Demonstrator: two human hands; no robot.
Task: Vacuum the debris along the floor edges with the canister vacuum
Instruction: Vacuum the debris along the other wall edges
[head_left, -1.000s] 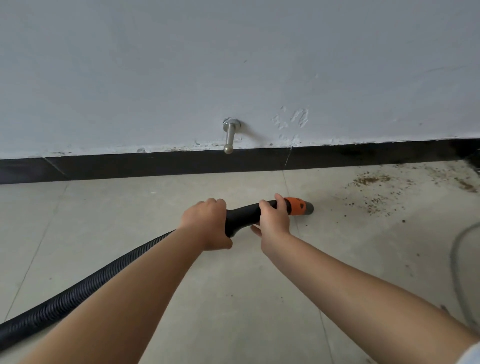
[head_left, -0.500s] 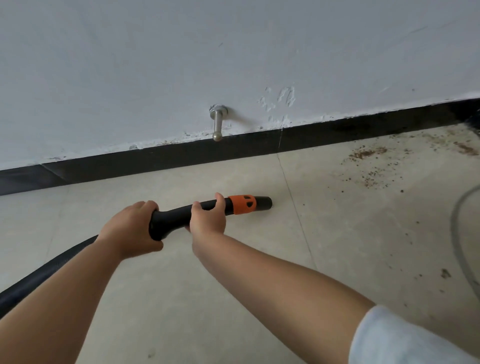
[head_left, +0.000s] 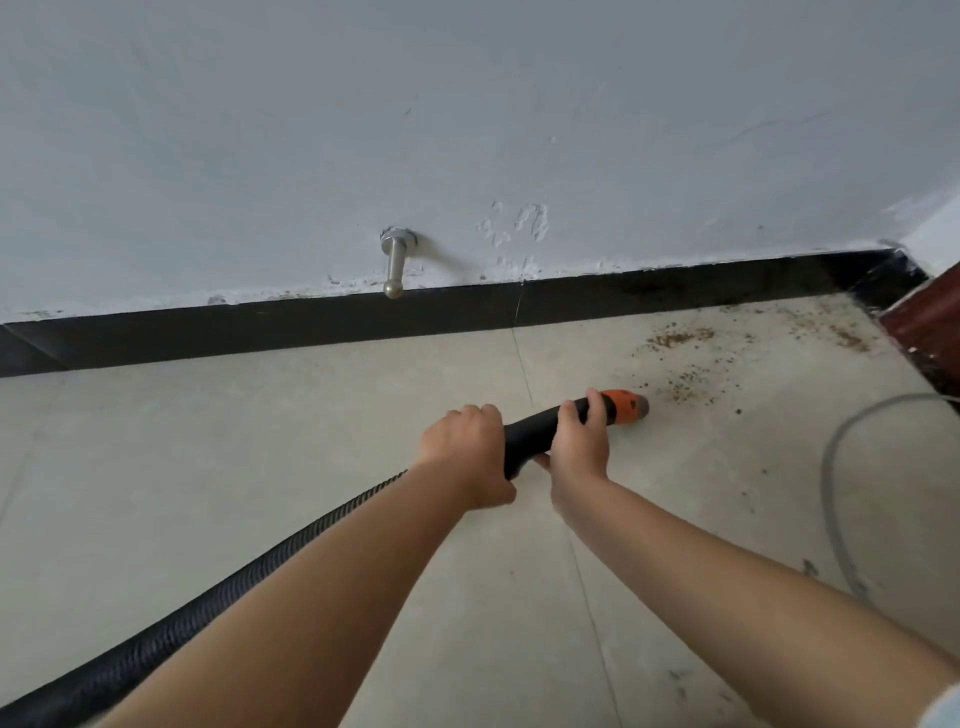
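Observation:
I hold a black vacuum hose handle (head_left: 530, 434) with an orange and grey nozzle tip (head_left: 628, 406) low over the tiled floor. My left hand (head_left: 467, 454) grips the rear of the handle, where the ribbed black hose (head_left: 218, 603) trails off to the lower left. My right hand (head_left: 582, 441) grips the handle just behind the orange tip. Brown debris (head_left: 680, 338) lies scattered on the tiles to the right of the nozzle, near the black baseboard (head_left: 260, 327). More debris (head_left: 847, 338) sits in the corner.
A metal door stopper (head_left: 394, 265) sticks out of the white wall above the baseboard. A grey cable (head_left: 831, 467) loops over the floor at the right. A dark red door or frame (head_left: 924, 322) stands at the right corner.
The nozzle and both hands have moved right, toward the debris patch; the tip is now close to the nearest crumbs. The view has swung right, bringing the corner into sight.

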